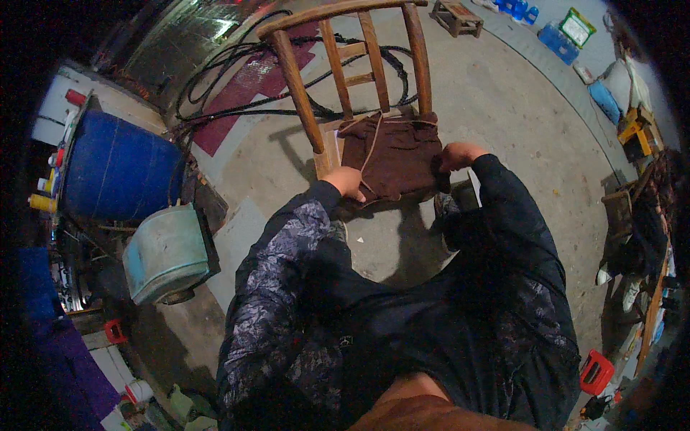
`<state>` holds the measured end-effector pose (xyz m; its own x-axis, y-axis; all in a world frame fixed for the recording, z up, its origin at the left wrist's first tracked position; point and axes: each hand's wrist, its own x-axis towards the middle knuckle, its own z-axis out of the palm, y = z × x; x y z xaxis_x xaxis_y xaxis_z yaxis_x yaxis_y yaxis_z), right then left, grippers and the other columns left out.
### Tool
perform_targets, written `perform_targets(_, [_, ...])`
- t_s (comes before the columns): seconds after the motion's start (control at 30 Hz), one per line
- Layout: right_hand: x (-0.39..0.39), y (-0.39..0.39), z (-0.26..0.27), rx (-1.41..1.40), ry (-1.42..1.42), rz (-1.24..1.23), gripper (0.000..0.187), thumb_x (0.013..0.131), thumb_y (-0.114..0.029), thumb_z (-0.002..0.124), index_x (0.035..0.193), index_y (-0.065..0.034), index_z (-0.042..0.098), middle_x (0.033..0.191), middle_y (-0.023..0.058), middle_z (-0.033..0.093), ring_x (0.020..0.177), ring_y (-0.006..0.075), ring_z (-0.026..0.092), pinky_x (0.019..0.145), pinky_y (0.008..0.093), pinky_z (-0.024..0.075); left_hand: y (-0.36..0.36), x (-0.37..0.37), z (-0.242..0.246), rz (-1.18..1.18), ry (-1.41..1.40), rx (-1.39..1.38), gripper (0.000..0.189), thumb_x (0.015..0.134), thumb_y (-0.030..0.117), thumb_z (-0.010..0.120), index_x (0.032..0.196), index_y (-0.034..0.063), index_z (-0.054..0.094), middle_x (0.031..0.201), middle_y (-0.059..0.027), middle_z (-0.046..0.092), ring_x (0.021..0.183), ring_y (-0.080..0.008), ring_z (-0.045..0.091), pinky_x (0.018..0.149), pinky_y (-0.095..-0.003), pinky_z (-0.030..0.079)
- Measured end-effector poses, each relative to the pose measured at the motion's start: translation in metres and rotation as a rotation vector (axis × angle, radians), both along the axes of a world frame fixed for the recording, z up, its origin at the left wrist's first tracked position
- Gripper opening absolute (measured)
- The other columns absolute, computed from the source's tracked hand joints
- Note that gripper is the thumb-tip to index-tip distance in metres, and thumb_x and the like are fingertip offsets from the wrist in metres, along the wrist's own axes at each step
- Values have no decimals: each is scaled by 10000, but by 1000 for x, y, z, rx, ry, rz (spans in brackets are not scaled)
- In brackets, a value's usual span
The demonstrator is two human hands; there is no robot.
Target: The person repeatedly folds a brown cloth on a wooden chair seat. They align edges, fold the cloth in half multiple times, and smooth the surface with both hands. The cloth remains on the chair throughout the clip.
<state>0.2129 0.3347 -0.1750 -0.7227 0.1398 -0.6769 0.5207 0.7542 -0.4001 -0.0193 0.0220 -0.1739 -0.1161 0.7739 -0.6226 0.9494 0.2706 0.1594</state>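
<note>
A wooden chair [353, 59] stands in front of me, its slatted back away from me. Dark brown cloth [401, 156] covers most of the seat, wrinkled on top. A thin tan cord [373, 143] runs loosely across it from the far side to the near left. My left hand [346, 182] grips the cloth at its near left corner, where the cord ends. At the right edge, my right hand [461, 156] has its fingers closed on the cloth. Bare wood of the seat [326, 153] shows on the left side.
Black hose or cable [242, 113] lies coiled behind the chair. To the left are a large blue drum [124, 167] and a pale green motor-like housing [170, 256]. A small wooden stool [458, 19] stands at the back. Water bottles [559, 43] and clutter line the right wall.
</note>
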Motion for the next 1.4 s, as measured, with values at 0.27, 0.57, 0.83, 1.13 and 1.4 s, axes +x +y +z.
perform_targets(0.27, [44,-26,3,85,83,187,378,811,-296,775,1114,-70,773,1143,183,759,1024,399,709,896,503,539,-30,35,-4,10,252,326,528,709,275,923,1062,-2,644,1075,-219,719,1029,-388,719,843,-504,588])
perform_targets(0.57, [39,-19,-26,250,96,155,338,751,-318,792,972,-62,798,1051,196,769,969,415,721,830,515,558,-24,-8,-2,50,-57,140,382,756,219,882,1015,64,648,937,-115,732,947,-327,709,787,-451,544])
perform_targets(0.83, [31,-17,-5,127,110,211,431,829,-398,779,1116,-78,752,1123,171,760,1010,402,712,860,486,558,-29,-37,62,173,-401,100,293,853,279,813,1019,86,668,829,14,658,800,-147,605,729,-347,495])
perform_targets(1.13, [34,-37,-5,213,222,241,353,841,-383,745,1110,-155,762,1051,161,755,996,404,696,850,500,544,-32,-16,63,102,-404,-34,316,861,321,813,1023,89,672,866,-8,690,818,-171,625,734,-360,504])
perform_targets(1.4, [35,-35,4,18,123,277,299,836,-274,706,1069,-92,749,977,174,759,915,370,699,790,489,539,-35,-14,73,114,-353,-68,336,851,334,817,1056,99,693,936,-24,718,852,-195,647,753,-375,525])
